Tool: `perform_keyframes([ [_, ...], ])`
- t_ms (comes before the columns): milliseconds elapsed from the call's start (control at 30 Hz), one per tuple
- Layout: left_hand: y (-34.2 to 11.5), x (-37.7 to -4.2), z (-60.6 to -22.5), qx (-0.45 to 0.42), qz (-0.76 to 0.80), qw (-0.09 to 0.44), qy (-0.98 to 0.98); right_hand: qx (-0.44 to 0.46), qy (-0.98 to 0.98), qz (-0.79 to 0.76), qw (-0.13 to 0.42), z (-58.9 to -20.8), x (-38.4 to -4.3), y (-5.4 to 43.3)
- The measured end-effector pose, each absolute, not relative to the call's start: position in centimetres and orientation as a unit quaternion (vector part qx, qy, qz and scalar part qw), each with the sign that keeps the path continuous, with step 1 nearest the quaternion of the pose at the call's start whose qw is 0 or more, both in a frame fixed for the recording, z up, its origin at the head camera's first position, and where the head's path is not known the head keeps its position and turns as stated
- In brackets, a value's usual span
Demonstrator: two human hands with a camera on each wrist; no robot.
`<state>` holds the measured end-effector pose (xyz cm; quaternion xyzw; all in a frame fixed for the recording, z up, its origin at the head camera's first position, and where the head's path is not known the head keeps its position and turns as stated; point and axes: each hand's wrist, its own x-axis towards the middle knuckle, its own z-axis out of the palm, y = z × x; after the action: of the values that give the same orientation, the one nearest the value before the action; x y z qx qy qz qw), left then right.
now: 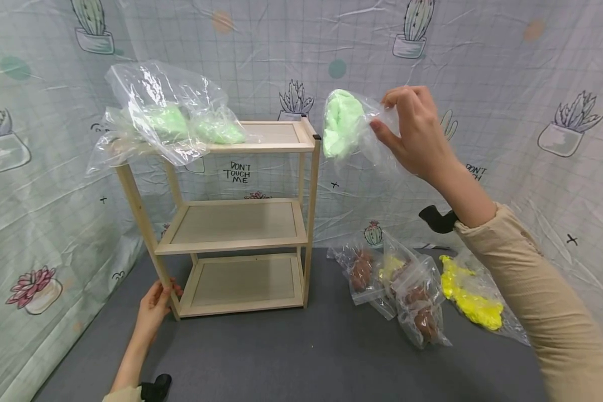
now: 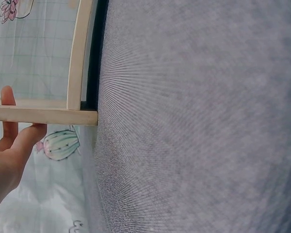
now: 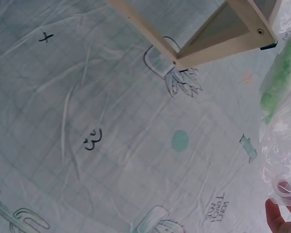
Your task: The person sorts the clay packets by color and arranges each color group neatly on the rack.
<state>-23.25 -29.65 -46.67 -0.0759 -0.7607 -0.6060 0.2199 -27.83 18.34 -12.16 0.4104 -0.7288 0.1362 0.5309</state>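
Note:
A three-tier wooden shelf [image 1: 231, 223] stands on the dark table. Low down, my left hand [image 1: 153, 307] grips its front left leg [image 2: 48, 115], fingers on one side and thumb on the other. My right hand [image 1: 414, 131] is raised to the right of the shelf's top and pinches the edge of a clear plastic bag with a light green lump [image 1: 343, 124] inside. The same bag [image 3: 283, 145] shows at the right edge of the right wrist view. More clear bags with light green lumps [image 1: 168, 121] lie on the top tier's left part, overhanging its edge.
On the table at right lie clear bags holding brown lumps [image 1: 422, 312] and a bag with a bright yellow lump [image 1: 472, 296]. A cactus-print cloth [image 1: 382, 190] hangs behind and at the sides. The table [image 1: 281, 357] is dark grey.

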Motion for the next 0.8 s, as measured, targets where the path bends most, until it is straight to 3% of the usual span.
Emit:
perform_keyframes([
  [200, -29.6, -23.3, -46.7, -0.073, -0.606, 0.219, -0.761, 0.414, -0.744, 0.118, 0.510, -10.9, -28.0, 16.7],
  [467, -29.6, -23.3, -46.7, -0.076, -0.613, 0.222, -0.754, 0.370, -0.817, 0.080, 0.436, -9.0, -27.7, 13.2],
  [800, -29.5, -23.1, -46.6, -0.067, -0.609, 0.224, -0.758, 0.345, -0.850, -0.008, 0.399, -7.3, -28.3, 10.0],
])
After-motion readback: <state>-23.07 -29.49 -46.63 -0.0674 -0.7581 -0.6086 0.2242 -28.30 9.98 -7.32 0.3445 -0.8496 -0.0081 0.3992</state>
